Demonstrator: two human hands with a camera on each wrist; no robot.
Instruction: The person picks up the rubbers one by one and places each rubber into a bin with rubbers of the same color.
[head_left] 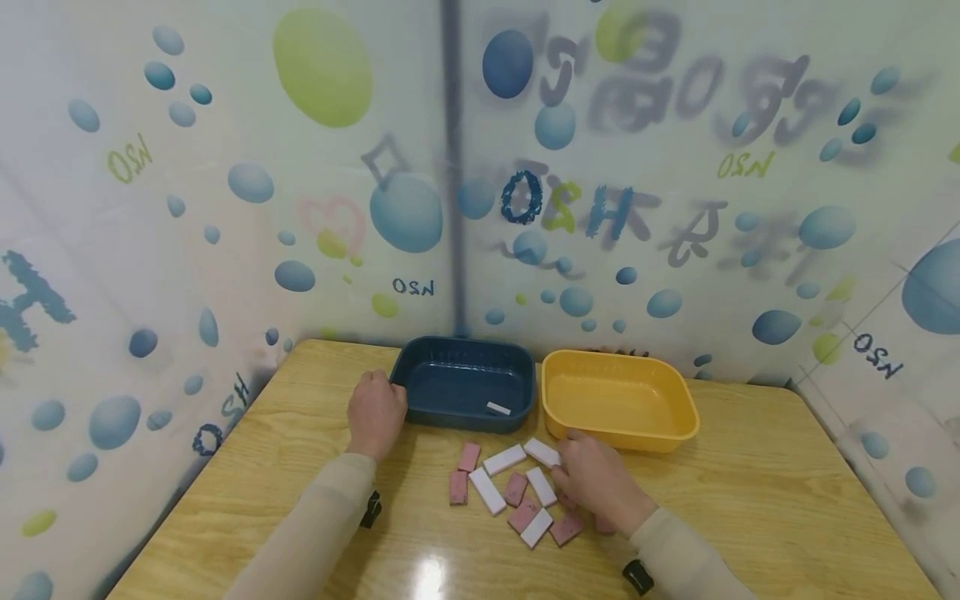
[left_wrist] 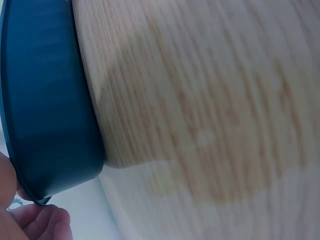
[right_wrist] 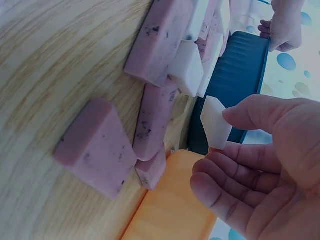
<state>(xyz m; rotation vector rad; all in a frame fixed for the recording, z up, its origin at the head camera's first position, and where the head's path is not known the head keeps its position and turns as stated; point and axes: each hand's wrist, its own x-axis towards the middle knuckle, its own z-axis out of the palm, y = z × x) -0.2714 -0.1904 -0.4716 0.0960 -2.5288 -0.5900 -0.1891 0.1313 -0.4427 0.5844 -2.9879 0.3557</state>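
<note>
My left hand [head_left: 377,412] grips the left rim of a dark blue basin [left_wrist: 52,110], fingers and thumb on either side of the edge in the left wrist view. One small white block [head_left: 498,408] lies inside that basin. Between thumb and fingers, my right hand [head_left: 600,477] pinches a white rectangular block [right_wrist: 216,123], just in front of a yellow basin [head_left: 618,433]. Below and left of this hand lie several white blocks [head_left: 487,490] and dark-speckled pink blocks [right_wrist: 97,150], some overlapping. The right forearm and hand partly cover the pink ones at the right.
The two basins stand side by side at the back of the wooden table [head_left: 300,467]. Behind them rises a white curtain [head_left: 480,275] printed with blue and green bubbles, which also runs along both sides.
</note>
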